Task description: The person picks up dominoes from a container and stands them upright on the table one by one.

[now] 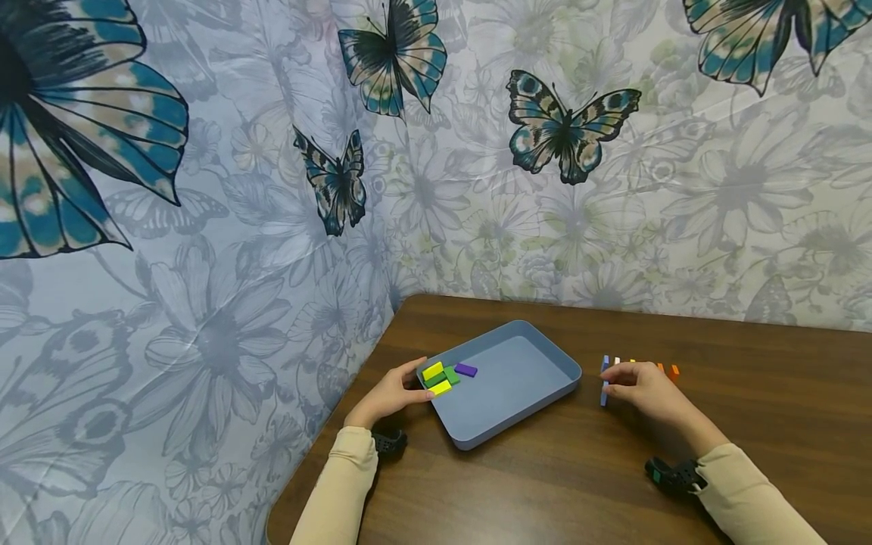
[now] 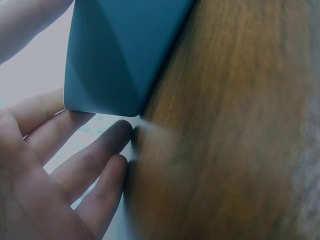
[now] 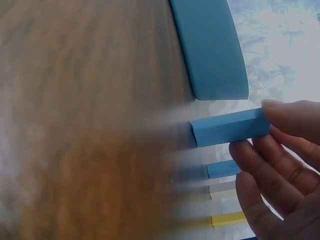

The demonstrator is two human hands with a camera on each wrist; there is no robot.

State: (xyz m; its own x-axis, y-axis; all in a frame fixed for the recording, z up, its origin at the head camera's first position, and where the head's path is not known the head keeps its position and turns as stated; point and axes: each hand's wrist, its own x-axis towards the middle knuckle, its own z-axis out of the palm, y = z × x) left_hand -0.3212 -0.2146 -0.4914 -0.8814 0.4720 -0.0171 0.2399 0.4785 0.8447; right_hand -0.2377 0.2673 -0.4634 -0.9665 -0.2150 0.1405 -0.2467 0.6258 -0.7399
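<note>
My left hand (image 1: 391, 392) grips the left corner of a blue-grey tray (image 1: 524, 371), thumb at the rim and fingers along its outer side. Inside that corner lie yellow blocks (image 1: 432, 371), green blocks (image 1: 453, 375) and a purple block (image 1: 466, 369). To the right of the tray, my right hand (image 1: 643, 390) pinches a blue block (image 3: 230, 128) by one end between thumb and fingers. Under this hand stands a row of blocks: another blue block (image 3: 223, 169), a white block (image 1: 617, 360), a yellow block (image 3: 228, 219) and orange blocks (image 1: 674, 371). The hand partly hides the row.
The brown wooden table (image 1: 531, 484) meets a wall (image 1: 463, 250) printed with flowers and butterflies at its back and left. Black bands (image 1: 671, 477) sit on both wrists, below light sleeves (image 1: 344, 484).
</note>
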